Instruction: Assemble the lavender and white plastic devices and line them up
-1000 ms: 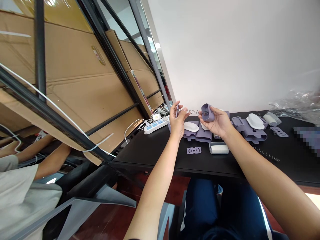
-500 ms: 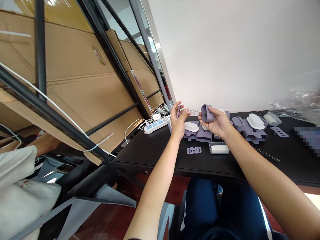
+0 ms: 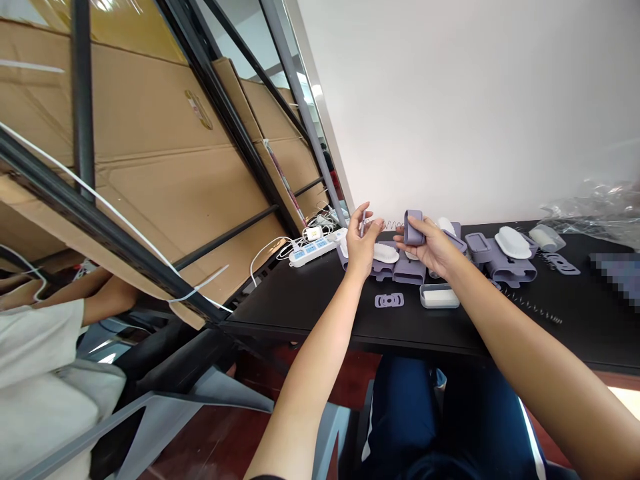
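My left hand (image 3: 361,250) pinches a thin purple plate (image 3: 363,220), seen nearly edge-on. A fine coil spring (image 3: 394,225) runs from there towards the hollow purple case (image 3: 413,227), which my right hand (image 3: 433,248) grips between thumb and fingers. Whether the spring is fixed at either end cannot be made out. Both hands are raised above the black table. Below them lie a flat purple slotted plate (image 3: 389,301) and a small grey box (image 3: 440,305) with a white block inside.
Purple housings (image 3: 410,270) and white oval brush-like parts (image 3: 513,242) lie along the wall. Loose springs (image 3: 535,309) and clear plastic film (image 3: 595,213) are at the right. A power strip (image 3: 315,251) with cables stands left. Beyond the black rack, another person's arm (image 3: 110,299) shows.
My right hand has turned the purple case so its opening faces more to the left, less towards me. My left hand has shifted slightly right. The other person's arm has moved right.
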A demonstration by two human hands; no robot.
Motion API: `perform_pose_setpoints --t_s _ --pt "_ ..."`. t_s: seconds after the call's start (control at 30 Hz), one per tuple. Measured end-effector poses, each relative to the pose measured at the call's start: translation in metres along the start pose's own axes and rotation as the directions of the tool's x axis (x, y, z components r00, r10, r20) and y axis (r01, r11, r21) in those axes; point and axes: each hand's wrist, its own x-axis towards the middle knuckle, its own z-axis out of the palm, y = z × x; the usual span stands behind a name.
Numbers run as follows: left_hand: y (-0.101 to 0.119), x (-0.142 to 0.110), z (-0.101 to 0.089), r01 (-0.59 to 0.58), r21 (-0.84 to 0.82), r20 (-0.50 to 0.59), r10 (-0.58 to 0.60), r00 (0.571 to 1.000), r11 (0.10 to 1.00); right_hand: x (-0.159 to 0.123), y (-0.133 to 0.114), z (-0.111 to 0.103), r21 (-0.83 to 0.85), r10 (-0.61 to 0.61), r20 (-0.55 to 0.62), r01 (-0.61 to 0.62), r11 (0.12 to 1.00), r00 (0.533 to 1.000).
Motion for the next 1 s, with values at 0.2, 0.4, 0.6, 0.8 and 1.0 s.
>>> perform_pose_setpoints --t_s 0.2,0.4,0.6,0.8,1.0 --pt "-0.001 0.004 -0.002 0.015 -0.044 0.027 -0.014 1.0 0.999 0.0 0.004 0.0 -0.061 -0.016 0.053 0.019 0.998 0.998" --pt "0.004 0.035 -0.051 0.009 0.158 -0.129 0.011 0.992 0.987 0.004 -0.002 -0.004 -0.022 -0.086 -0.044 0.085 0.996 0.995" --pt "-0.009 0.03 -0.12 -0.125 0.851 0.256 -0.196 0.946 0.51 0.005 -0.007 -0.004 -0.018 -0.078 -0.084 0.077 0.997 0.993" --pt "0.026 0.001 -0.136 -0.33 0.94 0.301 -0.253 0.92 -0.082 0.006 -0.008 -0.006 -0.004 -0.074 -0.101 0.074 0.997 0.992" --pt "0.065 0.013 -0.155 -0.374 0.924 0.368 -0.445 0.816 0.079 0.006 -0.006 -0.007 -0.015 -0.032 -0.094 0.031 0.999 0.995"
